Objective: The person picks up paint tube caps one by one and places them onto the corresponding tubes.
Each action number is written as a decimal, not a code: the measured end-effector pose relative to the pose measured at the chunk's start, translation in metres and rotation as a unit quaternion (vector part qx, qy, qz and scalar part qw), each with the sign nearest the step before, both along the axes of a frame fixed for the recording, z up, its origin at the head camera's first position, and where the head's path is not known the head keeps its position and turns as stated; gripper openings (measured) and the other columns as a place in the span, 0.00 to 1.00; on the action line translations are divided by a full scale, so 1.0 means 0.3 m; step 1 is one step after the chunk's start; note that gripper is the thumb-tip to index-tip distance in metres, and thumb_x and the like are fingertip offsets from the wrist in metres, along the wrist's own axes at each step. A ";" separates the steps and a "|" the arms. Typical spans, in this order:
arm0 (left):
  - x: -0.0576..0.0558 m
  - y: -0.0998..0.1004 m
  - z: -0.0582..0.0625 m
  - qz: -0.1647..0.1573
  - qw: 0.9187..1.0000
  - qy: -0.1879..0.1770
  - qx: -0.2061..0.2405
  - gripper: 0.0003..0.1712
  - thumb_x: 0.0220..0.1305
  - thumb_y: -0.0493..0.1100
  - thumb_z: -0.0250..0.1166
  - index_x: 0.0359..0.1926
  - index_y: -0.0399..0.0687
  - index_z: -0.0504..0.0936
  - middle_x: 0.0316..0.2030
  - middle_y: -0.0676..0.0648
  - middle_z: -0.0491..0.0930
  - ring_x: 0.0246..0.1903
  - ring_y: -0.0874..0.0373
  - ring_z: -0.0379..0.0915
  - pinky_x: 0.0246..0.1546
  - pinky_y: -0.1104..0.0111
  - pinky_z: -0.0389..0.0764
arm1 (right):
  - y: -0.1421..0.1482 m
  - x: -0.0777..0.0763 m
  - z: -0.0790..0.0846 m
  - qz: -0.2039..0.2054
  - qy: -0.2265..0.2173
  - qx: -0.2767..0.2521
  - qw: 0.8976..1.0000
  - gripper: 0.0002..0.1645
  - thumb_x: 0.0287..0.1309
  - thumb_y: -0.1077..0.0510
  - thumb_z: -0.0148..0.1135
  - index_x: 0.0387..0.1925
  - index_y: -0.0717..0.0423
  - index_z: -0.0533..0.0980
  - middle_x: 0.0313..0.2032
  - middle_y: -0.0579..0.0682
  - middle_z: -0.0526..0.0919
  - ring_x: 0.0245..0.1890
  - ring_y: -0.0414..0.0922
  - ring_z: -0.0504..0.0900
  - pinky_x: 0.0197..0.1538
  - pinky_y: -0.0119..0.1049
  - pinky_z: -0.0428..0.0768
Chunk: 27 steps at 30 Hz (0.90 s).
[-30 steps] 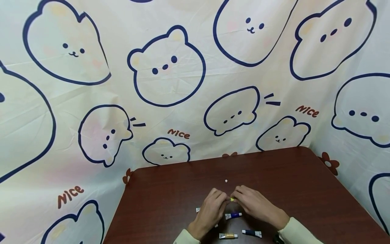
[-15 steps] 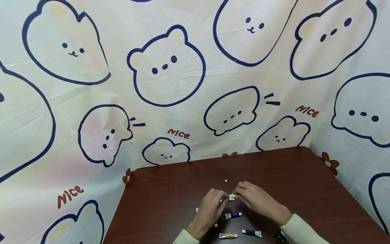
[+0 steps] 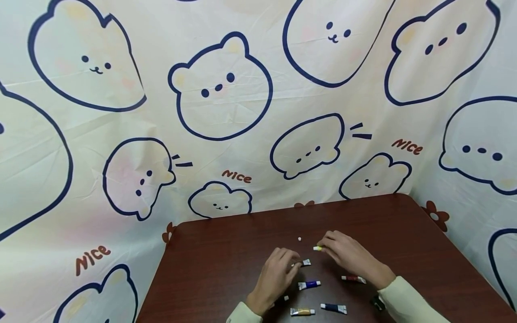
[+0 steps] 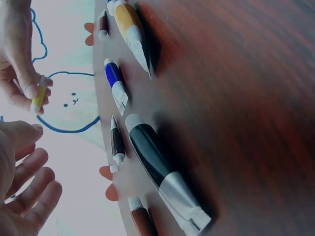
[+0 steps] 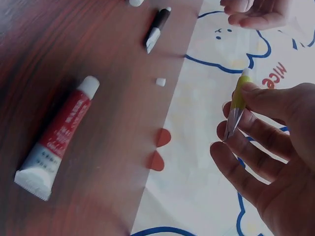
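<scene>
My right hand point(image 3: 349, 255) pinches a small yellow paint tube point(image 5: 239, 101) between thumb and fingers, its white cap pointing up in the right wrist view. Over on the left, my left hand point(image 3: 276, 278) holds nothing, its fingers loosely bent in the left wrist view. Right by its fingertips in the head view lies a dark paint tube point(image 3: 306, 262) with a silver end. A blue paint tube point(image 3: 309, 285) is just in front of that one. Beyond the hands sits a small white cap point(image 3: 300, 239).
Nearer me on the brown table point(image 3: 226, 251) lie a gold paint tube point(image 3: 302, 312) and a dark blue-black one point(image 3: 333, 308). A red paint tube point(image 5: 66, 132) rests below my right forearm. Bear-patterned cloth point(image 3: 220, 107) hangs behind the table.
My right hand has moved away to the right and farther from me, carrying the yellow tube away from my left hand. The red tube has come into view. My left hand has barely moved.
</scene>
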<state>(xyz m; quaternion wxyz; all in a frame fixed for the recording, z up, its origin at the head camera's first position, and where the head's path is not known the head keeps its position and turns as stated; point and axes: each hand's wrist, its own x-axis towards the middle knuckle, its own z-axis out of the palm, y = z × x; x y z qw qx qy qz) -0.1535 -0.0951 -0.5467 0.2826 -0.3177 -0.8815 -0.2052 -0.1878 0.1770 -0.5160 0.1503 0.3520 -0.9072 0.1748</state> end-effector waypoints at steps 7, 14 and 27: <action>-0.005 -0.008 0.000 0.015 1.000 -0.010 -0.011 0.13 0.64 0.44 0.81 0.46 0.56 0.87 0.42 0.57 0.87 0.42 0.63 0.80 0.44 0.71 0.83 | 0.036 -0.019 -0.034 -0.017 -0.019 0.000 1.000 0.07 0.69 0.60 0.74 0.46 0.48 0.89 0.41 0.40 0.85 0.40 0.36 0.82 0.40 0.34 0.85; -0.018 -0.018 -0.007 0.018 1.000 0.001 -0.009 0.15 0.62 0.44 0.82 0.47 0.54 0.87 0.42 0.56 0.87 0.42 0.62 0.80 0.44 0.70 0.83 | 0.068 -0.022 -0.058 -0.036 -0.029 0.001 0.999 0.06 0.69 0.60 0.75 0.44 0.47 0.89 0.40 0.38 0.84 0.39 0.35 0.81 0.40 0.33 0.85; -0.052 -0.024 -0.009 0.037 0.999 -0.026 -0.028 0.14 0.65 0.45 0.81 0.48 0.54 0.86 0.43 0.55 0.87 0.42 0.62 0.80 0.42 0.71 0.84 | 0.122 -0.030 -0.130 -0.052 -0.076 0.003 0.996 0.05 0.71 0.58 0.72 0.45 0.47 0.89 0.40 0.37 0.84 0.38 0.32 0.78 0.40 0.34 0.83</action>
